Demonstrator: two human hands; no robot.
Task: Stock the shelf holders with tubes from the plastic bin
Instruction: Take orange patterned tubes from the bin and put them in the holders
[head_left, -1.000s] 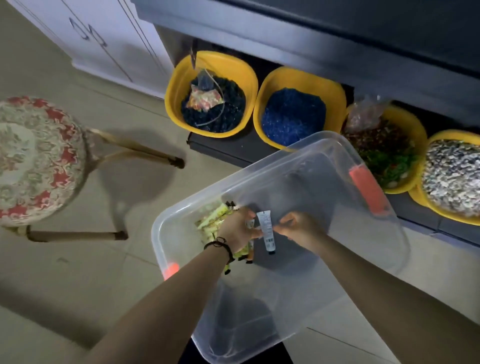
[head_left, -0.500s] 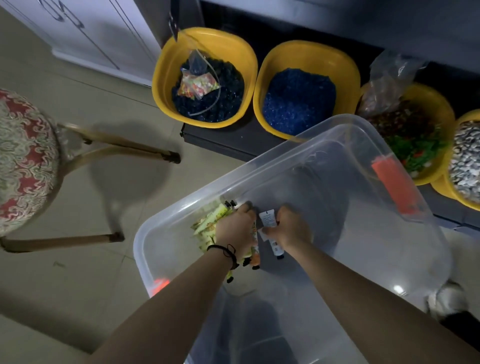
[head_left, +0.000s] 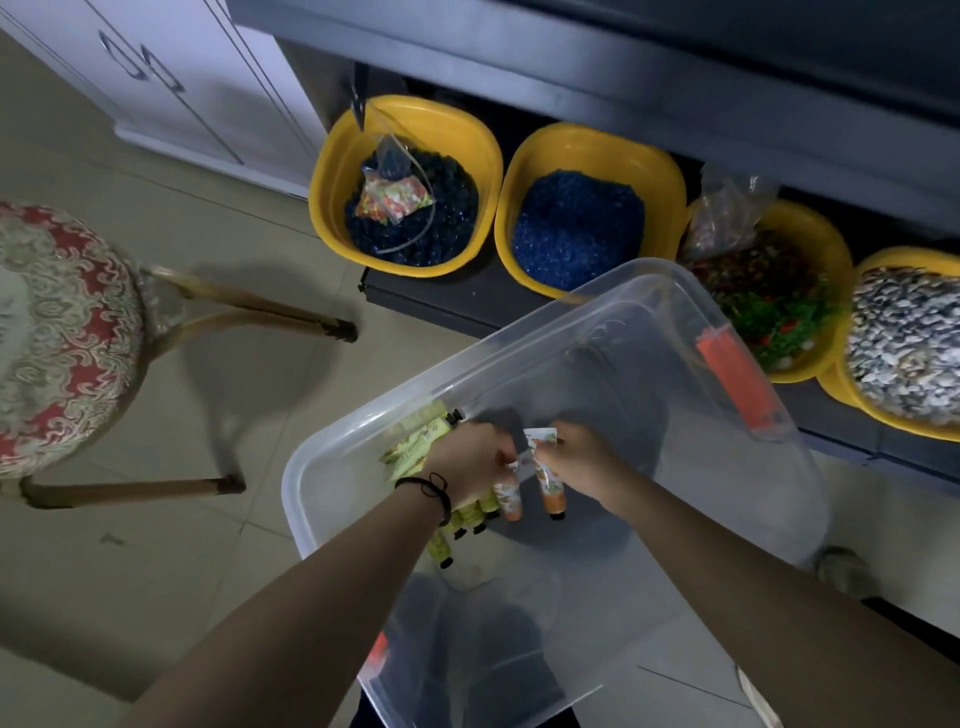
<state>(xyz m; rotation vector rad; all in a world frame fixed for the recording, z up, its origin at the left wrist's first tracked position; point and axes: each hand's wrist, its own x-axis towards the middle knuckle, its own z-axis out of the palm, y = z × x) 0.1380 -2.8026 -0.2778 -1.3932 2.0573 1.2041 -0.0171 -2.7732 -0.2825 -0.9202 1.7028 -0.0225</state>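
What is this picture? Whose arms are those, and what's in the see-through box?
There is no machine here: those are a person's own arms. The camera sits on their head and looks down, so you see what they see. It is one picture from that one spot. The see-through box is a plastic bin. Inside it, the left hand grips a bunch of yellow-green tubes, and the fingers of the right hand pinch an orange tube. Behind the bin, yellow bowls on a low dark shelf hold little coloured bits. A stool with a patterned seat stands on the floor at the left.
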